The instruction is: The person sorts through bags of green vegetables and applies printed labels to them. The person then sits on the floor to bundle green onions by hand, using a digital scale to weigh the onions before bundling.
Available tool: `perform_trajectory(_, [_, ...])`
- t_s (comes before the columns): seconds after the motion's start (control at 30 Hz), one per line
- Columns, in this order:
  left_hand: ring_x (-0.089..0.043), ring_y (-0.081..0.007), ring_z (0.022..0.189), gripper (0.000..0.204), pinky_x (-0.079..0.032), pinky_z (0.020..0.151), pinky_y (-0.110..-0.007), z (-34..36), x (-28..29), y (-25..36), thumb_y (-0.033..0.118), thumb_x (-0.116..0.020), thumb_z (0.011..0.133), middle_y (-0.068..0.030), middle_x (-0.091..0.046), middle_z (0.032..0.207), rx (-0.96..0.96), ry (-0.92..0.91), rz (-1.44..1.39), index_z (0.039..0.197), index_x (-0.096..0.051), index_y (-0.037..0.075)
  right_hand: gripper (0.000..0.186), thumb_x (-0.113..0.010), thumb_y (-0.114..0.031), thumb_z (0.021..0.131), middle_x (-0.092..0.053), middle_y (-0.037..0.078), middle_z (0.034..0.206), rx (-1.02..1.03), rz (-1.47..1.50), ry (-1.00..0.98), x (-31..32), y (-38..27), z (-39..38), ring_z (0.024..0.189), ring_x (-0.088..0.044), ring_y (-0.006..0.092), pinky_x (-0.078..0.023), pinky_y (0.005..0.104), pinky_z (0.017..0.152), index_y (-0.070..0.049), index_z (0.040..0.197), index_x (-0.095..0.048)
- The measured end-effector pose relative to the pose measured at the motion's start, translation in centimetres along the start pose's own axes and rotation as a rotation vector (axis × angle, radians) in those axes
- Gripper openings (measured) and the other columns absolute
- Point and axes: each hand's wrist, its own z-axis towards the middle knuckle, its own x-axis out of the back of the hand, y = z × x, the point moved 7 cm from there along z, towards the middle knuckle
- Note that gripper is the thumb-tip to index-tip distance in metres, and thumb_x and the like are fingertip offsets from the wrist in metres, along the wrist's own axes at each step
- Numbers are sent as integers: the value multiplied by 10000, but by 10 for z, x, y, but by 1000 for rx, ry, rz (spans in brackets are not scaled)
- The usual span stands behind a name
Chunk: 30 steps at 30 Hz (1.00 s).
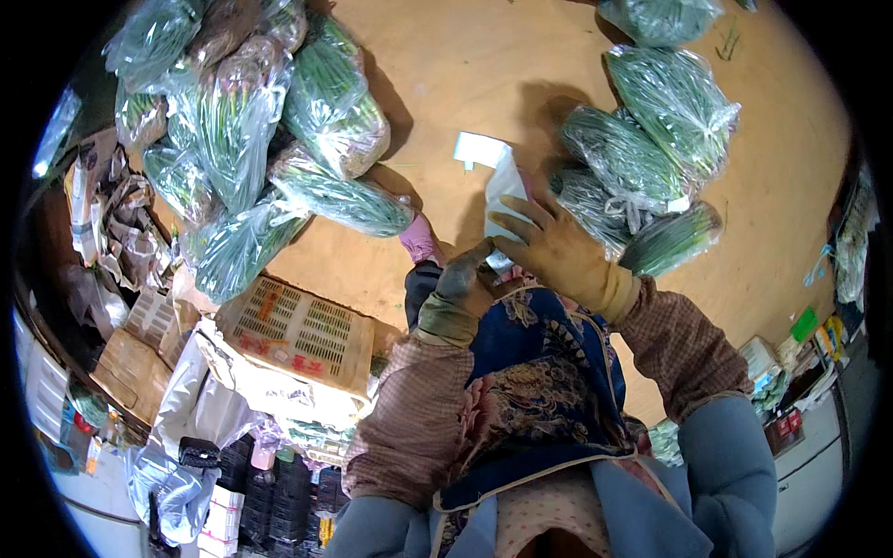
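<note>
The broad tan surface (pixel 437 84) spreads out in front of the person. On its far left is a big heap of clear-bagged green stalks (pixel 233 130), and on the right lies a smaller pile of the same kind of bags (pixel 651 139). Near left, a slotted tan box (pixel 298 330) sits beside the person's patterned apron (pixel 530 372).

Both hands are gloved and meet in front of the apron, the right hand (pixel 558 246) reaching farther out than the left hand (pixel 460 288). Between them is a pale strip (pixel 502 191), paper or plastic, I can't tell which. To handle it well, I'd steady the near end with the left fingers and smooth with the right, pressing lightly so the thin strip neither creases nor clings to a glove.

The strip lies under the right fingertips, which are spread over its right side; that thumb is hidden, so I can't tell whether they grip. The left fingers are bent at its near left edge, and whether they pinch it I can't make out either. Its far end sticks out beyond both hands, bending left toward a small tab (pixel 468 166).
</note>
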Motion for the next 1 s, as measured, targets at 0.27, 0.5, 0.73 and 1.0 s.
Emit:
perform_trajectory(0.27, [-563, -250, 870, 260, -510, 722, -458, -15, 75, 21, 203, -480, 847, -91, -538, 966, -299, 35, 465, 1041, -504, 32, 239, -575, -166, 640, -529, 21, 1060, 139, -16, -23, -47, -50, 32, 1089, -442, 215, -334, 427, 937, -164, 878, -588])
perform_trajectory(0.5, [-554, -213, 793, 283, -497, 617, -385, -29, 108, 33, 224, -480, 849, -70, -532, 936, -124, -192, -247, 1055, -471, 29, 219, -574, -145, 623, -520, 36, 1078, 251, 184, -191, -76, -95, 79, 1115, -410, 247, -297, 456, 962, -143, 842, -573])
perform_trajectory(0.73, [-541, -201, 801, 299, -453, 684, -334, -38, 214, 46, 217, -482, 845, -87, -551, 927, -160, -156, -500, 1050, -480, -2, 172, -599, -188, 700, -512, 36, 1106, 275, 543, -286, -87, -159, 124, 1151, -374, 264, -300, 450, 960, -105, 849, -577])
perform_trajectory(1.0, [-551, -171, 841, 246, -449, 737, -310, -76, 270, -11, 176, -533, 821, -75, -573, 955, -172, 285, -206, 992, -547, 0, 253, -522, -209, 832, -547, 44, 889, -536, 1036, 478, -176, 40, 219, 794, -507, 121, -412, 263, 705, -17, 995, -534])
